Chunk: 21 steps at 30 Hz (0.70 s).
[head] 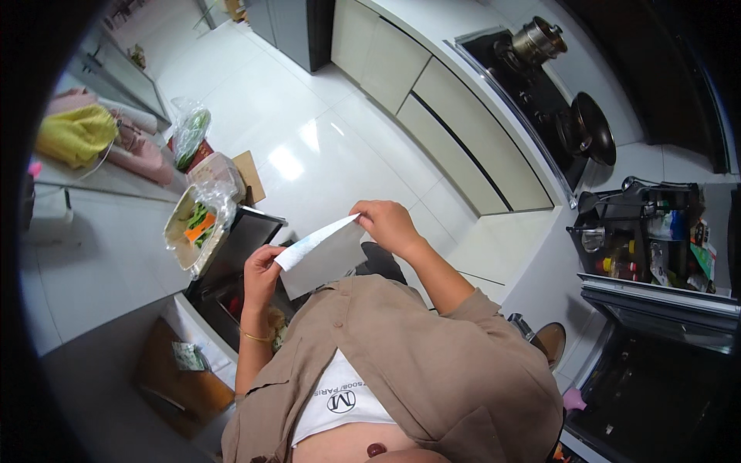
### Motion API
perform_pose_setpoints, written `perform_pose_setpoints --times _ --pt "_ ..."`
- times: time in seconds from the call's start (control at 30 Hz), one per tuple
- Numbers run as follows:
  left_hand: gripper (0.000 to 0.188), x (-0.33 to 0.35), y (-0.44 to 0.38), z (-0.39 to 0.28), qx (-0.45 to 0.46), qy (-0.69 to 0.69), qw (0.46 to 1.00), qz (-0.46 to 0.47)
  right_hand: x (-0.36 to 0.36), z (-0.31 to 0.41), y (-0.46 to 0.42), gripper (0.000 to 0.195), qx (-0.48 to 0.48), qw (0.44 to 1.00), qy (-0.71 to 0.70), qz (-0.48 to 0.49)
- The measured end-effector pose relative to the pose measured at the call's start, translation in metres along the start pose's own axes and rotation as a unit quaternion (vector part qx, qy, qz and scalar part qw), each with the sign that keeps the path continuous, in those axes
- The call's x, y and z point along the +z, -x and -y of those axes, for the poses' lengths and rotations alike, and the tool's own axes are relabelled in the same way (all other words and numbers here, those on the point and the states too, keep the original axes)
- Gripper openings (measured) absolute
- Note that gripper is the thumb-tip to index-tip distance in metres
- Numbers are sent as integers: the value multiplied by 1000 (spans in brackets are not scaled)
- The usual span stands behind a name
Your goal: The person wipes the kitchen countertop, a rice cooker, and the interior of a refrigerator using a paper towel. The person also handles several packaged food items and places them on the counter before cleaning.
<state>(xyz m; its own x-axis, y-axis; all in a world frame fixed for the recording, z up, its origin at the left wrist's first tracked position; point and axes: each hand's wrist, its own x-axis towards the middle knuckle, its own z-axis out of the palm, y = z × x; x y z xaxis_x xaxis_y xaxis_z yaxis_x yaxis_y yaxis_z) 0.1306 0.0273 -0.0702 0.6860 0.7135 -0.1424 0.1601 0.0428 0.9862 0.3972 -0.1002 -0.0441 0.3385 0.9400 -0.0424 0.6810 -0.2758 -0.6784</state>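
Note:
A white sheet that looks like a paper towel is stretched between my two hands in front of my waist. My left hand pinches its left corner with thumb and fingers. The upper right corner is gripped by my right hand, held slightly farther from me. The sheet's near face hangs down in shade, and its upper edge is bright. Beneath my left forearm is a dark open compartment, its contents partly hidden by the arm.
Left of me sits a plastic-lined container with green leaves and an orange piece. A bag of green vegetables lies beyond it. A gas hob with a pot and a wok spans the right counter, near an open utensil rack.

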Motion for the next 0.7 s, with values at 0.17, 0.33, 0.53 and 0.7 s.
perform_pose_setpoints --times 0.17,0.33,0.53,0.7 --pt "16 81 -63 -3 14 -30 999 21 -57 -80 -12 25 123 948 -292 10" --pt "20 200 -122 -45 107 -109 987 46 -121 -172 -11 24 61 899 -397 -174" --pt "27 275 -188 -75 136 -115 982 68 -181 -224 22 22 52 889 -356 -284" --pt "29 307 -233 -58 114 -37 978 170 -185 -244 46 21 144 905 -274 -293"
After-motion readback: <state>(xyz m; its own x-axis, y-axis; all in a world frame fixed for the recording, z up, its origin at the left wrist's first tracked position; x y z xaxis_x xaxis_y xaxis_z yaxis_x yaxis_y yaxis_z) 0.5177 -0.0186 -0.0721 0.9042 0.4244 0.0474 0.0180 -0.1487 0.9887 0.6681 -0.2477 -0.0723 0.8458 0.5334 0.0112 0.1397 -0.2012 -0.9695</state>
